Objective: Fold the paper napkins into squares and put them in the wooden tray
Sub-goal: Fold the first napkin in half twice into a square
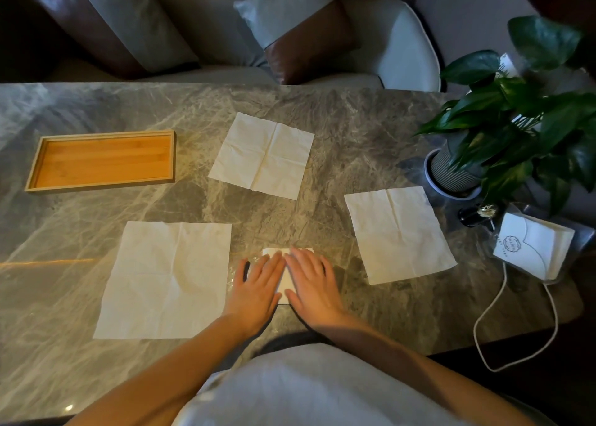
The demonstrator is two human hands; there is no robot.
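A small folded white napkin [284,283] lies on the grey marble table [338,154] in front of me. My left hand [258,285] and my right hand [311,280] lie flat on it side by side, fingers straight, pressing it down and hiding most of it. Three unfolded white napkins lie flat around it: one at the near left [164,280], one at the far middle [263,154], one at the right [398,233]. The wooden tray [103,159] sits at the far left with nothing in it.
A potted green plant [516,135] stands at the table's right edge. Beside it a clear holder with a napkin pack [533,248] and a small dark object [471,216]. A white cord [503,312] trails off the right edge. Sofa cushions [290,22] lie beyond the far edge.
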